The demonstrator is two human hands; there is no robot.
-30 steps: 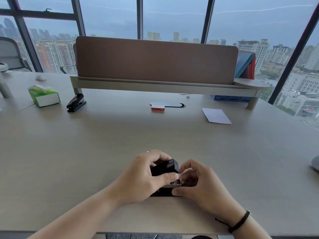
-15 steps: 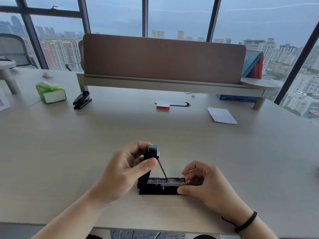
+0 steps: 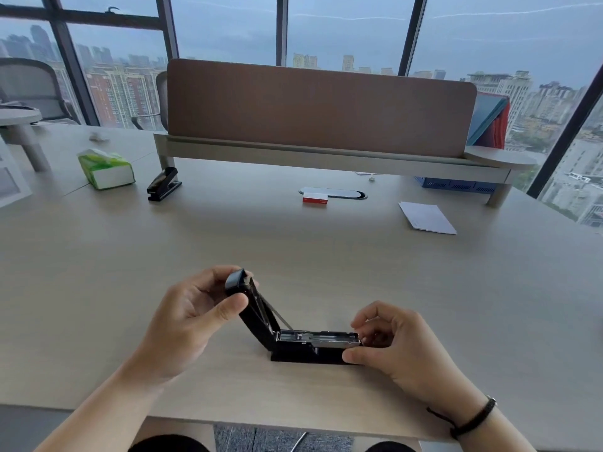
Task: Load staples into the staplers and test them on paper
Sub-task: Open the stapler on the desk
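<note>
A black stapler [image 3: 293,340] lies on the desk near the front edge, its lid swung up and back to the left. My left hand [image 3: 189,318] grips the raised lid by its tip. My right hand [image 3: 394,350] pinches the front end of the base and the bare metal staple channel [image 3: 318,337]. A second black stapler [image 3: 162,184] sits shut at the far left. A small red and white staple box [image 3: 314,200] lies mid-desk at the back. A sheet of white paper [image 3: 425,217] lies at the far right.
A green tissue pack [image 3: 106,169] stands left of the second stapler. A brown divider panel on a raised shelf [image 3: 321,115] runs across the back. A cable slot [image 3: 346,193] sits behind the staple box. A blue tray [image 3: 456,184] is under the shelf's right end.
The stapler was shut between both hands; my left hand has swung the lid up and back, exposing the metal channel. My right hand stays on the front end.
</note>
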